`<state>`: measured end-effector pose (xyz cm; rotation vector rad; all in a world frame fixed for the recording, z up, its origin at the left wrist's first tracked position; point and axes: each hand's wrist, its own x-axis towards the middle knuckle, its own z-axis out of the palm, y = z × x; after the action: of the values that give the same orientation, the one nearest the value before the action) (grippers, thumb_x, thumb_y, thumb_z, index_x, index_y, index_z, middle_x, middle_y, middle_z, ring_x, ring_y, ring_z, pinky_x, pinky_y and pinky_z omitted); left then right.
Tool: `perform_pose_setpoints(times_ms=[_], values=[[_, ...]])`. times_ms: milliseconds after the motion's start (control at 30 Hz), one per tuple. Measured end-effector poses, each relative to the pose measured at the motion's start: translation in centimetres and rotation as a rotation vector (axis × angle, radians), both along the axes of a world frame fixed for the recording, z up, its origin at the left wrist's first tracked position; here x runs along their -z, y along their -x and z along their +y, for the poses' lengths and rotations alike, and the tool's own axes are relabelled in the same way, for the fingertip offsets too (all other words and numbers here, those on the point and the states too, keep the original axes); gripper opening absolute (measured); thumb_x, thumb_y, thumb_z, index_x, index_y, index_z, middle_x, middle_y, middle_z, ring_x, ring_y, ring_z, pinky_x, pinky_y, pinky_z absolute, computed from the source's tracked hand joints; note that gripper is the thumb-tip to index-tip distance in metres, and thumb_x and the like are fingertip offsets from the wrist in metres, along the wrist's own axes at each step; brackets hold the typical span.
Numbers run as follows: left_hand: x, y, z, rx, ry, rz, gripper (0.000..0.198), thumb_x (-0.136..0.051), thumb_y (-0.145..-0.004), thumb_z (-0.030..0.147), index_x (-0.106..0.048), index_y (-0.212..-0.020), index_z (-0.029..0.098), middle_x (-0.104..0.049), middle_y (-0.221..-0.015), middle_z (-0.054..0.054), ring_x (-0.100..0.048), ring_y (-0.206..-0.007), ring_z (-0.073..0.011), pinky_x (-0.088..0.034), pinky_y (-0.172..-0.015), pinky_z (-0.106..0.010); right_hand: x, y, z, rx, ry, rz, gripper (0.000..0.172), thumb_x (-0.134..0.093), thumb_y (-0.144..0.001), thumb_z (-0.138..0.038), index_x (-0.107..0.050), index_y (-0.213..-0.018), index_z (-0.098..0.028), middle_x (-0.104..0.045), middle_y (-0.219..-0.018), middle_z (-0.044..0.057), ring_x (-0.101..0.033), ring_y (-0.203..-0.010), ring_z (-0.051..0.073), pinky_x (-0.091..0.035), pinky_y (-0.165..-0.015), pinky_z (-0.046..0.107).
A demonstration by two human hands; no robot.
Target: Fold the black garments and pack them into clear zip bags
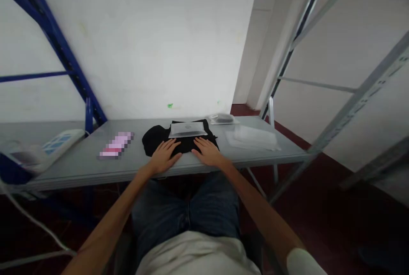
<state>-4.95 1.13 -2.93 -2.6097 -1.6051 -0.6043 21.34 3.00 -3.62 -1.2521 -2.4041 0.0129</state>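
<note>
Nearest to the camera are the person's lap in blue jeans and the hem of a light shirt, and from there both bare forearms go forward to the black garment [156, 138]. This garment lies on the grey table [79, 168], at its near edge and directly in front of the person. The left hand [164, 156] rests palm down on the near left part of the garment, with the fingers stretched and slightly apart. The right hand [207, 152] lies in the same manner on the near right part, and neither hand pinches anything. The step in hand seems to be the pressing flat of the cloth. A further move would probably need care for the flat white packet [187, 129], which lies on the far half of the garment. The long axis of the garment runs left to right, along the table edge, and a rounded part bulges to the left; which end is the top cannot be told. Left of the garment is a blurred pink item [116, 144], to its right some clear bags [252, 138], and beyond it to the right another small packet [221, 118].
</note>
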Motion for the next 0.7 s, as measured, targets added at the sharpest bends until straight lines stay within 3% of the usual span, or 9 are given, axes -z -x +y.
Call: perform_pose_setpoints(times_ms=[200, 700], values=[[0.0, 0.1, 0.8, -0.009, 0.046, 0.020, 0.065, -0.045, -0.101, 0.058, -0.048, -0.155, 0.022, -0.042, -0.166, -0.014, -0.036, -0.155, -0.0283, -0.023, -0.129, -0.054, -0.2, 0.3, 0.4, 0.019, 0.029, -0.017, 0.062, -0.041, -0.108, -0.053, -0.047, -0.157, -0.016, -0.043, -0.164, 0.012, -0.035, -0.155, 0.027, -0.026, -0.128, 0.049], [0.4, -0.2, -0.8, 0.003, -0.057, 0.128, 0.066, -0.031, -0.106, 0.060, -0.042, -0.160, 0.024, -0.036, -0.169, -0.009, -0.031, -0.157, -0.0258, -0.021, -0.130, -0.051, -0.3, 0.2, -0.7, 0.048, 0.045, -0.032, 0.074, -0.039, -0.105, -0.064, -0.044, -0.159, -0.015, -0.040, -0.166, 0.012, -0.030, -0.157, 0.028, -0.019, -0.130, 0.048]])
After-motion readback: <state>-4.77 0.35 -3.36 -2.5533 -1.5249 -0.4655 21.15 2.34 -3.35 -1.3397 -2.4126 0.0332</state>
